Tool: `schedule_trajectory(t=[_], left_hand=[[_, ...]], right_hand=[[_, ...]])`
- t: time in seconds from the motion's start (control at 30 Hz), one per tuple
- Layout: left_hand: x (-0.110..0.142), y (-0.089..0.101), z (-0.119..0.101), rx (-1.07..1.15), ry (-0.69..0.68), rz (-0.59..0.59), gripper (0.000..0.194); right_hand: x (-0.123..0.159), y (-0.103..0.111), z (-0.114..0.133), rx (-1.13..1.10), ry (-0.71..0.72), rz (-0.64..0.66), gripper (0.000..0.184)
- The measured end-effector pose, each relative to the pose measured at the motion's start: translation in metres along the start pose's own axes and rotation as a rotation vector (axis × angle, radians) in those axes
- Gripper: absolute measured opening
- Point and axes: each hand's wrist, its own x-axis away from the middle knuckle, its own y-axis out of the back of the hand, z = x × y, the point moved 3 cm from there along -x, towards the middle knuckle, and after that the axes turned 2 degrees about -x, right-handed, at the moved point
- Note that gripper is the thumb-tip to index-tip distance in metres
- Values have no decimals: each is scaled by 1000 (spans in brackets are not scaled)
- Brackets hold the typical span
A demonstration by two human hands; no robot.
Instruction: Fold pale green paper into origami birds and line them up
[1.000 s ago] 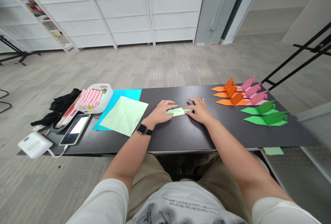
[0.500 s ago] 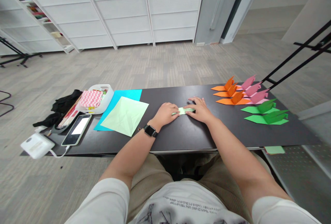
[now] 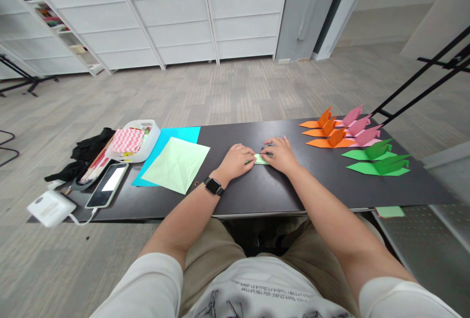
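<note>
A small folded piece of light green paper [image 3: 261, 159] lies on the dark table, mostly covered by my hands. My left hand [image 3: 237, 161], below a wrist with a black watch [image 3: 213, 186], is closed with its fingertips on the paper's left end. My right hand [image 3: 281, 155] presses the right end with its thumb and bent fingers. To the left, a creased light green sheet [image 3: 176, 165] rests on top of blue paper [image 3: 189, 134]. Folded paper birds stand at the right: orange ones [image 3: 323, 133], pink ones [image 3: 362, 129] and green ones [image 3: 382, 159].
On the table's left are a white basket [image 3: 152, 144], a phone [image 3: 107, 185] cabled to a white power device [image 3: 51, 208], a dark tray of pens [image 3: 91, 171] and black cloth [image 3: 93, 144]. A black metal stand [image 3: 414, 83] rises beyond the right end.
My right hand has shifted slightly left, its fingers drawn more together and bent over the paper. Less of the folded paper shows. My left hand stays nearly in place.
</note>
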Motion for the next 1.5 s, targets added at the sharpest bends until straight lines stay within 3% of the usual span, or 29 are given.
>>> schedule_trajectory(t=[0.3, 0.7, 1.0, 1.1, 1.33, 1.4, 1.5], left_hand=[[-3, 2, -4, -28, -26, 51, 23], [-4, 4, -11, -124, 18, 2, 21], [-6, 1, -9, -119, 29, -7, 25], [-6, 3, -11, -111, 27, -20, 23], [-4, 6, -6, -152, 93, -75, 23], [-3, 10, -2, -135, 150, -136, 21], [1, 23, 3, -49, 242, -344, 15]], right_hand=[[-1, 0, 0, -97, -7, -6, 7], [0, 8, 8, -181, 51, 63, 8], [4, 15, 15, -81, 86, 91, 9], [3, 16, 19, -47, 119, 56, 2], [2, 26, 36, -1, 163, -48, 14], [4, 34, 36, -11, 104, -156, 20], [7, 46, 28, -47, -37, -381, 39]])
